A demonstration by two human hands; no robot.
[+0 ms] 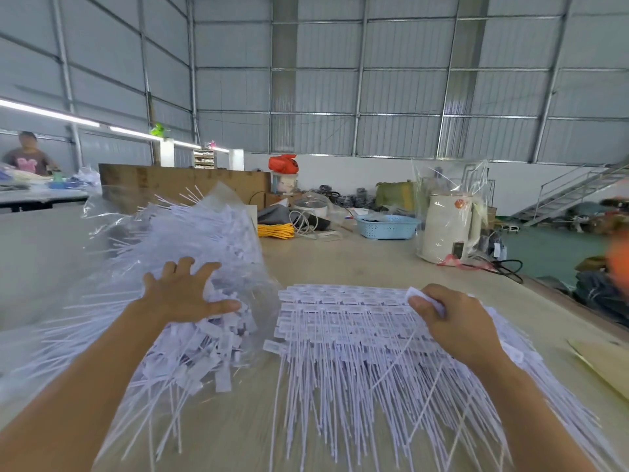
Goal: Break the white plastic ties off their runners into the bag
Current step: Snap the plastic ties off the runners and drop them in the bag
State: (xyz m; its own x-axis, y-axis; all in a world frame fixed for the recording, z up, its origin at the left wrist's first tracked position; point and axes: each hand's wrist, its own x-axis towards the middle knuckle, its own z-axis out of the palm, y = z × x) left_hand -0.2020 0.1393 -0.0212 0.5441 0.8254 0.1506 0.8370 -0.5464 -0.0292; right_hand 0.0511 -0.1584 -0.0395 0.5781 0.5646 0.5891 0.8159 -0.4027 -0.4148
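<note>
Left hand [185,291] spread flat on my bag [238,212] of loose ties [190,338]; right hand [452,321] pinching a tie head [417,294] on the runner stack [343,321].

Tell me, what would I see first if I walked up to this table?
Mostly the heap of loose white plastic ties spilling out of the clear plastic bag on the left, with the left hand spread flat on top. Beside it, on the right, lies a stack of white ties still joined to their runners, and the right hand pinches a white piece at its far corner.
</note>
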